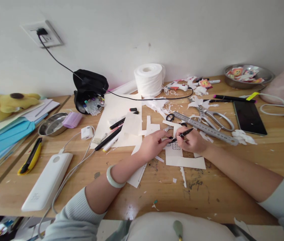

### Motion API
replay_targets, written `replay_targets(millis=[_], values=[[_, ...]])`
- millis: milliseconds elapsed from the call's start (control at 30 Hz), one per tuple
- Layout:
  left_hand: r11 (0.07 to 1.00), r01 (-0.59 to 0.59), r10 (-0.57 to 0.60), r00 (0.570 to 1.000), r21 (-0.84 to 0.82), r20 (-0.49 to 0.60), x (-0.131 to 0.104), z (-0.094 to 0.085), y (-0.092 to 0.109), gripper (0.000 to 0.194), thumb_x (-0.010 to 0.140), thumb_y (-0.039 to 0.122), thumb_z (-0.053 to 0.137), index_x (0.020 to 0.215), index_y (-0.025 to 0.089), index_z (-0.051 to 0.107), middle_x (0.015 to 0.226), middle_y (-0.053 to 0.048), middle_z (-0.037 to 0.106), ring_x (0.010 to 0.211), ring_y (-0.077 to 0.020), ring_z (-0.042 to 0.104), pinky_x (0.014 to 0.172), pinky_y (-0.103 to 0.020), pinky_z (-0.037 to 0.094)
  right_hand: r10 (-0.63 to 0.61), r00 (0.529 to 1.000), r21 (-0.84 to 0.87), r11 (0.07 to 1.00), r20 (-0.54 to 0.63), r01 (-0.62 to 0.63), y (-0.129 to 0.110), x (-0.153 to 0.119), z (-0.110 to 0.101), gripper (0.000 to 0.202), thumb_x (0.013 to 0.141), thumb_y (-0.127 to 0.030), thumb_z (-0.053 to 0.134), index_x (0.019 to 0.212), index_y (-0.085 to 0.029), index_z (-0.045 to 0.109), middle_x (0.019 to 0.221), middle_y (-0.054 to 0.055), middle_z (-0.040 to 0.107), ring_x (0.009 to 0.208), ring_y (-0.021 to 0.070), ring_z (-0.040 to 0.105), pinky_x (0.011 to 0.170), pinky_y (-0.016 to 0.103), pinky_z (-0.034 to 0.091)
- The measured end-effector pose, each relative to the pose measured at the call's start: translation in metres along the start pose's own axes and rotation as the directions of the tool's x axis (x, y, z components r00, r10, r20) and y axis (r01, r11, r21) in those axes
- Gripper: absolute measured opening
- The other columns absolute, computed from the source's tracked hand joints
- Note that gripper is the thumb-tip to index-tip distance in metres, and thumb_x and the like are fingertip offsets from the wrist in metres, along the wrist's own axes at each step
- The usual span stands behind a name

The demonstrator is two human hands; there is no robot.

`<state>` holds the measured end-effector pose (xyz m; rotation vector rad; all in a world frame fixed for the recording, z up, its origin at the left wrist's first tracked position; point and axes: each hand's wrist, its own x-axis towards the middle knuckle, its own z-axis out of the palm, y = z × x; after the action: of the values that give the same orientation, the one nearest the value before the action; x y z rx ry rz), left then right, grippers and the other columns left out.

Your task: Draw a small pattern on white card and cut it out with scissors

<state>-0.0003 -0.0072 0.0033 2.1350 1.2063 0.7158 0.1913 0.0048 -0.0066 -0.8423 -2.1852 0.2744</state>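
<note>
My right hand [191, 142] is closed around a black marker pen [186, 133], its lower end pointing down and left over a white paper cutout [185, 162]. Small black-outlined boxes are drawn on this cutout, just below the pen. On the other side, my left hand [154, 144] has its thumb and index finger together close to the pen's lower end. Something small and dark shows at those fingertips; what it is, I cannot make out. More white paper strips [153, 128] lie beyond my left hand, and a steel ruler [207, 129] lies beyond my right.
Large scissors [223, 121], a phone [249, 117] and paper scraps lie to the right. Markers [108, 138] rest on paper at the left, near a white power bank [47, 180] and a yellow cutter [31, 156]. A tissue roll [149, 80] and glue gun [179, 86] stand behind.
</note>
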Motion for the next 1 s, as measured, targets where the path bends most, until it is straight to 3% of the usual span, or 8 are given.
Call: replay_targets(millis=[200, 500, 667, 1000], values=[[1.000, -0.002, 0.002, 1.000, -0.007, -0.005, -0.0002, 0.0005, -0.0008, 0.016, 0.084, 0.029, 0.055, 0.094, 0.022, 0.064, 0.084, 0.001, 0.065, 0.060, -0.0091, 0.050, 0.059, -0.021, 0.041, -0.049, 0.996, -0.004, 0.999, -0.077, 0.049, 0.0000, 0.0017, -0.0004, 0.005, 0.080, -0.018, 0.044, 0.079, -0.023, 0.045, 0.062, 0.000, 0.057, 0.052, 0.0139, 0.052, 0.052, 0.026, 0.042], [1.000, -0.007, 0.006, 1.000, -0.025, -0.019, 0.0001, -0.0001, 0.0006, 0.015, 0.083, 0.030, 0.056, 0.092, 0.021, 0.064, 0.084, 0.001, 0.065, 0.058, -0.0088, 0.050, 0.058, -0.021, 0.041, 0.052, 0.991, 0.009, 0.999, -0.126, -0.051, -0.0008, 0.0028, 0.0005, 0.006, 0.081, -0.018, 0.044, 0.077, -0.022, 0.044, 0.061, 0.000, 0.055, 0.050, 0.0134, 0.050, 0.051, 0.026, 0.041], [0.999, -0.020, 0.019, 1.000, -0.042, -0.020, -0.0001, 0.0004, -0.0001, 0.014, 0.083, 0.030, 0.057, 0.092, 0.021, 0.063, 0.083, 0.001, 0.064, 0.058, -0.0086, 0.049, 0.058, -0.020, 0.041, 0.205, 0.973, 0.098, 0.976, -0.102, -0.196, 0.0015, 0.0033, 0.0028, 0.005, 0.082, -0.020, 0.045, 0.077, -0.022, 0.044, 0.055, -0.004, 0.048, 0.045, 0.0112, 0.046, 0.047, 0.024, 0.038], [0.999, -0.021, 0.021, 1.000, -0.044, -0.013, -0.0001, 0.0007, -0.0003, 0.015, 0.083, 0.028, 0.057, 0.094, 0.021, 0.063, 0.086, 0.000, 0.065, 0.056, -0.0084, 0.049, 0.058, -0.021, 0.042, 0.432, 0.901, 0.280, 0.870, -0.035, -0.407, 0.0065, 0.0043, 0.0084, 0.010, 0.084, -0.030, 0.047, 0.079, -0.021, 0.045, 0.054, -0.004, 0.048, 0.044, 0.0110, 0.046, 0.044, 0.023, 0.036]])
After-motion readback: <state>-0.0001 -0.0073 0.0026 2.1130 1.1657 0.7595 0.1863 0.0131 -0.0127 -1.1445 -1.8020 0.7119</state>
